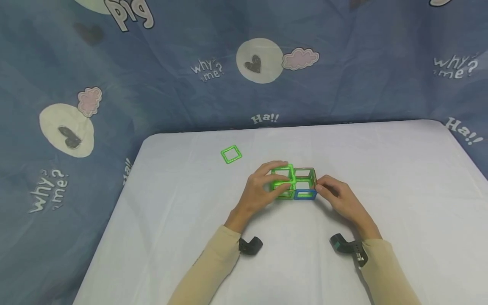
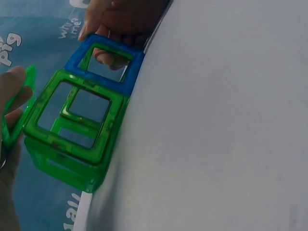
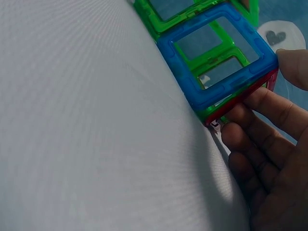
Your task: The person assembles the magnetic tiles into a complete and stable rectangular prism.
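A two-cell structure of square magnetic tiles point(image 1: 305, 195) sits on the white table. Its left cell is green point(image 2: 72, 153); a blue tile point(image 3: 173, 60) faces front on the right cell, and a red tile point(image 3: 236, 100) forms the right side. My left hand point(image 1: 256, 189) pinches a loose green magnetic tile point(image 2: 30, 103) between thumb and fingers, tilted over the left cell. In the head view, whether that tile touches the structure is hard to tell. My right hand point(image 1: 343, 201) holds the structure's right end, thumb at the blue tile's corner and fingers against the red tile.
One green square magnetic tile point(image 1: 231, 154) lies flat on the table, behind and left of the structure. A blue printed cloth point(image 1: 171, 93) hangs behind the table's back edge. Black wrist cameras point(image 1: 250, 246) are worn on both wrists.
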Demonstrator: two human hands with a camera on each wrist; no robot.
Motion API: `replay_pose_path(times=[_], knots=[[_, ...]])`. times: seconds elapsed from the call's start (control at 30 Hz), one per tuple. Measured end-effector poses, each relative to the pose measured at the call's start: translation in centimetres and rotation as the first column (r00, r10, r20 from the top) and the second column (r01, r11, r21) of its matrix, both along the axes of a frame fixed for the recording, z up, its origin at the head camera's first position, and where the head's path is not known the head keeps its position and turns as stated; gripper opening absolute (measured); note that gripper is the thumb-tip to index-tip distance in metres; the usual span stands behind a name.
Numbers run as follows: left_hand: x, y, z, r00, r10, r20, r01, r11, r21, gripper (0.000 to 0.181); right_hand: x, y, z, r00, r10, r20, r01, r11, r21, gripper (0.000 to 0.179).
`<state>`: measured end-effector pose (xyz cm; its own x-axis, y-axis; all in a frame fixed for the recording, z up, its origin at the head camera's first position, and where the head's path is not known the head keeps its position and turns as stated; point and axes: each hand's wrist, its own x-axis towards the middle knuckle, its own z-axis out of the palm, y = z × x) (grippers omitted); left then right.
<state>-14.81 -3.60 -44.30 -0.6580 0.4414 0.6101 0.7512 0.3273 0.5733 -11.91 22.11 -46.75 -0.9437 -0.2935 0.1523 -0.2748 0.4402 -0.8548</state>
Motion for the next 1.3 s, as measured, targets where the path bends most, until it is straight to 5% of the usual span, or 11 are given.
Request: replay_pose_path(times=[0.37, 0.8, 1.1, 1.3], knots=[[0.1, 1.6, 0.4, 0.999, 0.025, -0.033, -0.027, 0.997, -0.074, 0.017, 0.0, -0.1, 0.0, 1.0, 0.002, 0.002, -0.002, 1.0, 0.002, 0.018], [0.0, 2.5, 1.1, 0.972, 0.112, -0.205, -0.149, 0.973, -0.177, 0.017, 0.0, -0.1, 0.1, 1.0, 0.004, 0.003, -0.004, 1.0, 0.007, 0.016], [0.0, 2.8, 1.0, 0.987, 0.05, -0.155, -0.073, 0.986, -0.15, 0.019, 0.0, 0.0, 0.2, 1.0, 0.005, 0.007, -0.005, 1.0, 0.004, 0.016], [0.2, 3.2, 1.1, 0.989, 0.052, -0.139, -0.074, 0.984, -0.163, 0.018, 0.0, 0.1, 0.1, 1.0, 0.014, 0.007, -0.014, 1.0, -0.012, 0.016]])
